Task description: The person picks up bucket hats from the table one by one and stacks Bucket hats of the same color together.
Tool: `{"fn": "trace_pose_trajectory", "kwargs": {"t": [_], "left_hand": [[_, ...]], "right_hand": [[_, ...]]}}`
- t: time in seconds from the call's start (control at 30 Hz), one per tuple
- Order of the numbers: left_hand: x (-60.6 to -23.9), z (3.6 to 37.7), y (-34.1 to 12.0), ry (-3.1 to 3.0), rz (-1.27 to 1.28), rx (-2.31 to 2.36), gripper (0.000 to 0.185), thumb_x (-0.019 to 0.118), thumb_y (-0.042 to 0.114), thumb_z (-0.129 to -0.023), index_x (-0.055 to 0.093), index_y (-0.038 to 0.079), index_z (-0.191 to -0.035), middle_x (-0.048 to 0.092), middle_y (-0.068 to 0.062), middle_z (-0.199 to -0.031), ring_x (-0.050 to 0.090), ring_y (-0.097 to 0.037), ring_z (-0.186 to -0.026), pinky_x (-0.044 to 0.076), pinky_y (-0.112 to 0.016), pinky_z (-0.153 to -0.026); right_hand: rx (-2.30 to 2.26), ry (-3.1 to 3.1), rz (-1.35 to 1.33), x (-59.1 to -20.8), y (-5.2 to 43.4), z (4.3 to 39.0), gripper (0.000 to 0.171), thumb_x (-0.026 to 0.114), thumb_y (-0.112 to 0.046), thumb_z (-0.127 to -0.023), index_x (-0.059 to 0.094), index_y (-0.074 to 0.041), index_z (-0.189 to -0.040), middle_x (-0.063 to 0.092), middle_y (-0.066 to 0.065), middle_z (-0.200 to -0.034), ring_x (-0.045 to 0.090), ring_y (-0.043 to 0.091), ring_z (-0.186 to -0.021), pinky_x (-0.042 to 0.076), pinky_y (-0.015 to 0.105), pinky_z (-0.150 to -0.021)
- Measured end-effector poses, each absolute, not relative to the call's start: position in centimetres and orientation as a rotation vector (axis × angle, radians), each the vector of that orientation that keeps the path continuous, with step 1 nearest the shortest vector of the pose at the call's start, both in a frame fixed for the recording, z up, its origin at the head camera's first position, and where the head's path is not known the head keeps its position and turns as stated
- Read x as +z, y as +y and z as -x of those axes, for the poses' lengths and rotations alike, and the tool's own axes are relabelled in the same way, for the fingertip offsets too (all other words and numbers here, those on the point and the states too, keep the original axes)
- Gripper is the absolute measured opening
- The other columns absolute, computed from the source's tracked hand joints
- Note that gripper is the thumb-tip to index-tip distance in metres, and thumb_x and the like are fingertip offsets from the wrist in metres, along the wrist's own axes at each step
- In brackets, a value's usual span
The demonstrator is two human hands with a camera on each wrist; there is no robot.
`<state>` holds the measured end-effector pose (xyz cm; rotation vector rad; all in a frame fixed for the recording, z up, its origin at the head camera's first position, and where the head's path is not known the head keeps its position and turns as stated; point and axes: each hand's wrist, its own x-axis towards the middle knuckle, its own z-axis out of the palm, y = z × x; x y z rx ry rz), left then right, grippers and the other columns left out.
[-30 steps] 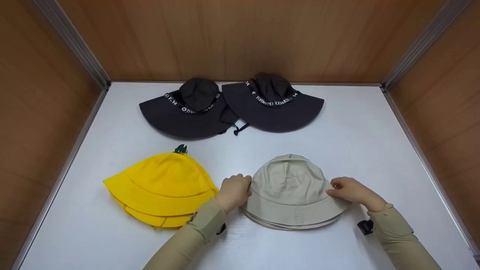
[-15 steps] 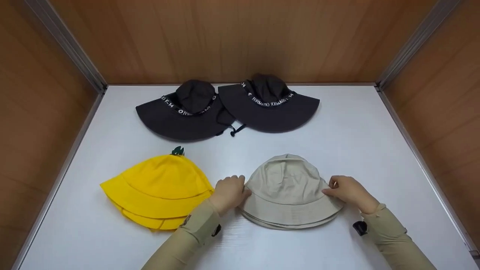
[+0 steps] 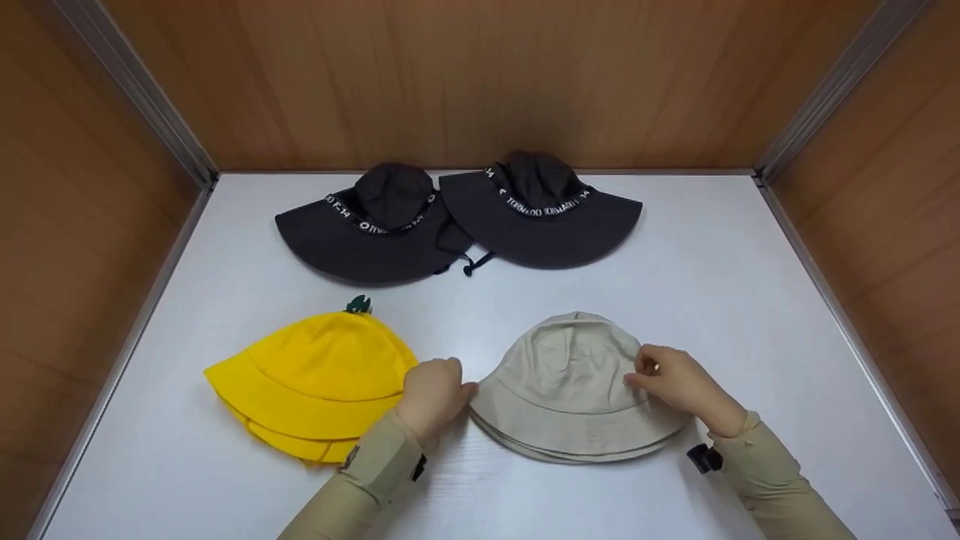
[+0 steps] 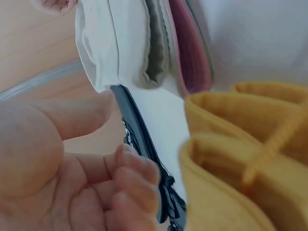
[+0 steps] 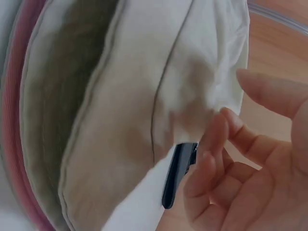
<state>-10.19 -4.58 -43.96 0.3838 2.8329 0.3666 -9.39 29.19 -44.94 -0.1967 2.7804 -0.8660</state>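
A beige bucket hat [image 3: 577, 375] lies flattened on the white table, brim toward me. Its layered brim shows a pink inner band [image 5: 14, 110] in the right wrist view. My left hand [image 3: 433, 396] is at the hat's left brim corner, thumb tip right at the edge, fingers loosely bent and holding nothing in the left wrist view. Beside it, the yellow bucket hat [image 3: 322, 367] with a green leaf tip is partly covered by this hand. My right hand [image 3: 686, 382] hovers by the beige crown's right side, thumb and fingertips apart with nothing between them.
Two black wide-brim hats [image 3: 360, 255] with white lettering lie at the back, their brims overlapping. A black chin cord [image 3: 469, 266] trails between them. Wooden panels [image 3: 480, 82] close in the table [image 3: 750, 300] at the back and both sides.
My left hand has drawn left from the beige hat's brim, toward the yellow hat. My right hand has shifted left, closer over the beige crown. The hats lie much as before.
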Motion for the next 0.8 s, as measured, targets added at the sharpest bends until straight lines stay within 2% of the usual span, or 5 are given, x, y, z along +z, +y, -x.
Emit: {"fn": "trace_pose_trajectory", "kwargs": {"t": [0.2, 0.47, 0.57, 0.67, 0.8], "left_hand": [[-44.7, 10.6, -5.0, 2.66, -0.289, 0.462, 0.037, 0.065, 0.029, -0.09, 0.064, -0.007, -0.096, 0.061, -0.017, -0.083, 0.055, -0.024, -0.072, 0.053, -0.04, -0.078], [-45.5, 11.4, -5.3, 2.574, -0.257, 0.545, 0.04, 0.065, 0.03, -0.089, 0.064, -0.008, -0.101, 0.064, -0.018, -0.091, 0.053, -0.025, -0.075, 0.051, -0.04, -0.083], [-45.7, 11.5, -5.3, 2.562, -0.22, 0.556, 0.041, 0.066, 0.03, -0.088, 0.064, -0.008, -0.103, 0.065, -0.018, -0.093, 0.054, -0.025, -0.076, 0.051, -0.04, -0.085], [-45.8, 11.5, -5.2, 2.563, -0.186, 0.556, 0.042, 0.067, 0.031, -0.088, 0.064, -0.008, -0.105, 0.064, -0.019, -0.097, 0.055, -0.025, -0.079, 0.051, -0.041, -0.088], [-45.9, 11.3, -4.8, 2.562, -0.15, 0.582, 0.044, 0.068, 0.031, -0.087, 0.063, -0.008, -0.107, 0.063, -0.02, -0.101, 0.056, -0.026, -0.082, 0.05, -0.042, -0.09]], "right_hand": [[-0.87, 2.704, 0.237, -45.5, 29.4, 9.8, 0.019, 0.066, -0.02, -0.087, 0.053, -0.008, -0.081, 0.054, 0.0, -0.073, 0.046, 0.013, -0.063, 0.038, 0.026, -0.055], [-1.073, 2.526, 0.164, -43.7, 31.1, 13.4, 0.025, 0.058, -0.022, -0.094, 0.059, 0.001, -0.086, 0.062, 0.004, -0.078, 0.057, 0.014, -0.072, 0.048, 0.028, -0.067], [-1.247, 2.456, 0.042, -43.0, 31.6, 15.8, 0.025, 0.054, -0.022, -0.096, 0.056, 0.003, -0.097, 0.062, 0.003, -0.086, 0.06, 0.011, -0.079, 0.051, 0.026, -0.075], [-1.559, 2.24, -0.136, -42.5, 31.5, 18.7, 0.023, 0.05, -0.022, -0.098, 0.049, -0.001, -0.108, 0.059, -0.001, -0.095, 0.06, 0.009, -0.088, 0.051, 0.023, -0.081], [-2.031, 1.713, -0.449, -42.3, 31.1, 22.1, 0.018, 0.045, -0.02, -0.099, 0.042, -0.01, -0.114, 0.049, 0.005, -0.113, 0.051, 0.015, -0.11, 0.048, 0.025, -0.094]]}}
